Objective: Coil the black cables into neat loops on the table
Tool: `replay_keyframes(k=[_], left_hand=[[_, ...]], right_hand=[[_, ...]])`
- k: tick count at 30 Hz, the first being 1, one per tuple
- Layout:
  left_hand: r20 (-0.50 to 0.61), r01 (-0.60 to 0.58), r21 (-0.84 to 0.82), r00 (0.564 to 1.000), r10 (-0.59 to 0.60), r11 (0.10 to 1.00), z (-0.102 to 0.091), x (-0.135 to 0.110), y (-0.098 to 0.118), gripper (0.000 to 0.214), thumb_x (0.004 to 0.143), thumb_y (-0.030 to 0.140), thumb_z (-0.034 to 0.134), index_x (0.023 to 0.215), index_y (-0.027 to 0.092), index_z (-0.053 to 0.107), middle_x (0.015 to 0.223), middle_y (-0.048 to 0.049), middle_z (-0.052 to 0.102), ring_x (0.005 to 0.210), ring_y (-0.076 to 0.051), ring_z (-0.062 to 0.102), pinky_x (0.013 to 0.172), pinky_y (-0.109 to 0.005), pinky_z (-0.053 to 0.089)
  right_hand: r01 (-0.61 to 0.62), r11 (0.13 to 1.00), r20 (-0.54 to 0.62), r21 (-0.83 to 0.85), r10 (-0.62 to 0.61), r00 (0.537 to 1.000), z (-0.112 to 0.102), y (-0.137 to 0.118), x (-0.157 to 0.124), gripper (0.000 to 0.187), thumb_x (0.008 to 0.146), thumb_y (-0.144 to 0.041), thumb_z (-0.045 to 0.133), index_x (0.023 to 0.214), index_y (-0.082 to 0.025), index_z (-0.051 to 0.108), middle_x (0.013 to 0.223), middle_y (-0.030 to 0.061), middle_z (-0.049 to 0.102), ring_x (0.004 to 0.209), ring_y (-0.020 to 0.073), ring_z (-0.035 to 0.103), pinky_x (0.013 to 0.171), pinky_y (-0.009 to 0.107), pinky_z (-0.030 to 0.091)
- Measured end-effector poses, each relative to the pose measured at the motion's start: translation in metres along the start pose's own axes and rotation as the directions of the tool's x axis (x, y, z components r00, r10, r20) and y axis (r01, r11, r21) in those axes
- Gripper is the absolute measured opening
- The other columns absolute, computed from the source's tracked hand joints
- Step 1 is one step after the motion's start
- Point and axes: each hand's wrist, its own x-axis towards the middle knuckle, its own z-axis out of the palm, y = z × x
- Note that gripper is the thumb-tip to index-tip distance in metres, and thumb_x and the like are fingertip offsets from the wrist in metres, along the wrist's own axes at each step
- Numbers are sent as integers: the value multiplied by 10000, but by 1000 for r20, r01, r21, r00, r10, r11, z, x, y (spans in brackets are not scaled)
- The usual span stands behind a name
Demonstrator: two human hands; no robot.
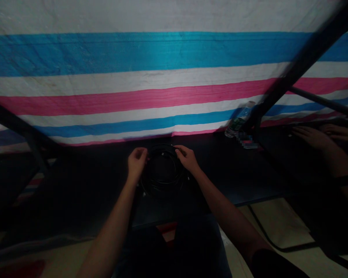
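Note:
A coil of thin black cable (pixel 162 172) lies on the dark tabletop (pixel 220 181), right in front of me. My left hand (pixel 137 162) pinches the coil's upper left side between its fingertips. My right hand (pixel 187 158) grips the upper right side in the same way. The loops blend into the dark surface, so the cable's ends are hard to make out.
A plastic water bottle (pixel 239 119) lies towards the back of the table. Beyond it, a co-worker's hands (pixel 313 137) rest at the right. A striped tarpaulin (pixel 133 100) hangs behind the table, and a dark metal pole (pixel 301 65) slants across the upper right.

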Motion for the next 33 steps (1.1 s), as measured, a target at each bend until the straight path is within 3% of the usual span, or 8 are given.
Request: replay_keyframes(k=[5,9,12,15,19,23,27,33], left_hand=[[-85,-81,55,993,86,995,9,-6,-4,276,785,353,707,984,178,631,819,-28,657,721,-156,642,665,-272,530],[-119,-108,105,986,120,989,6,-5,-5,241,817,374,674,951,179,627,800,-25,647,714,-170,646,646,-289,540],[-107,-126,142,984,142,982,4,-5,-4,230,828,364,669,963,181,638,837,-39,673,741,-189,665,677,-317,549],[-38,-213,336,970,240,917,3,-6,-3,222,828,332,678,998,191,661,935,-73,716,897,-241,683,833,-383,534],[149,-328,570,943,298,753,2,-4,-5,286,807,320,711,1061,193,680,1023,-112,737,1004,-313,650,923,-459,490],[224,-404,616,913,341,676,-2,-2,-8,292,826,338,695,1087,208,685,1100,-111,729,1064,-328,607,983,-482,447],[266,-408,686,911,315,603,-7,2,-15,307,785,364,725,1044,200,713,1116,-138,696,1116,-366,557,994,-515,429],[268,-415,660,909,320,626,-7,4,-20,158,821,245,633,947,205,721,1054,-134,705,1040,-336,601,974,-501,439]], right_hand=[[51,997,60,-60,-48,997,7,-2,-4,296,936,-283,539,1170,-203,701,1043,78,744,904,205,699,824,350,554],[110,988,103,-113,-98,990,6,-7,-3,313,926,-298,590,1202,-186,688,1046,97,698,951,214,661,888,379,529],[133,979,133,-154,-113,985,8,-8,-4,444,860,-350,705,1266,-181,650,1005,86,669,948,227,629,904,405,521],[141,945,168,-296,-94,981,11,-4,-5,537,795,-282,770,1305,-199,624,1124,109,643,1072,265,577,974,450,486],[125,913,183,-388,-57,981,12,0,-4,383,829,-111,653,1204,-186,679,1109,114,654,1055,267,561,968,454,473],[110,900,183,-423,-34,983,10,-2,-3,291,867,-84,568,1114,-165,700,1027,107,654,963,237,584,909,399,491],[109,884,188,-454,-24,982,8,-3,-3,215,870,-128,598,1050,-192,696,991,82,623,959,225,579,878,369,494],[84,867,158,-491,-7,987,9,-1,-3,217,838,-169,676,1055,-175,668,1039,104,595,987,254,554,884,411,495]])
